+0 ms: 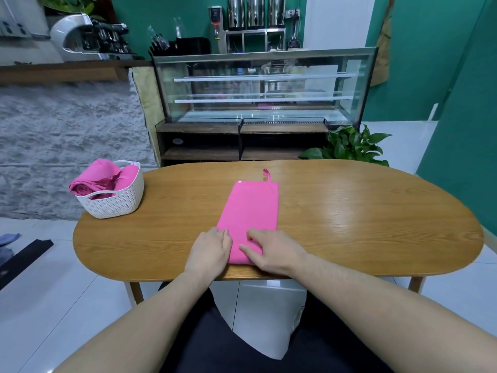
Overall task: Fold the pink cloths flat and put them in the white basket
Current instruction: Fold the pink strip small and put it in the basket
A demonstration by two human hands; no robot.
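Observation:
A pink cloth lies folded into a long strip on the wooden table, its hanging loop at the far end. My left hand rests at the strip's near left edge, fingertips on the cloth. My right hand lies flat on the near end, fingers straight and pressing down. The white basket stands at the table's far left corner, holding several crumpled pink cloths that bulge over its rim.
A glass display case on a dark wooden shelf stands behind the table. A green potted plant sits by the table's far right edge. White tiled floor surrounds the table.

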